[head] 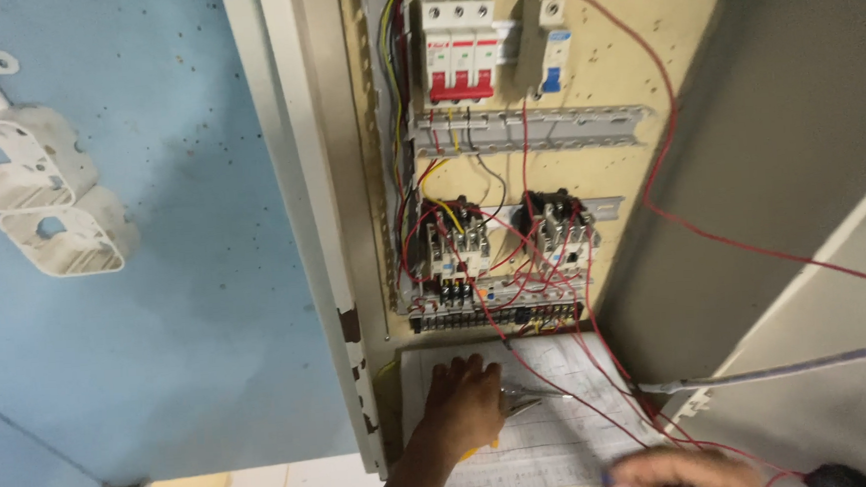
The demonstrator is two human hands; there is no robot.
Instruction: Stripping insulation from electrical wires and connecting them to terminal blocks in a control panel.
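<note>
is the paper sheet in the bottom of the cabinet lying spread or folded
Spread. The paper sheet lies flat with its ruled lines showing; the left hand, holding pliers, rests on it, and red wires cross it.

Needle-nose pliers (525, 401), yellow handles, metal jaws pointing right, over paper diagram (565, 436)

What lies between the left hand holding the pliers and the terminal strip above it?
In the head view, between the left hand with the pliers and the terminal strip lie the top of a paper wiring diagram and red wires crossing it.
</note>
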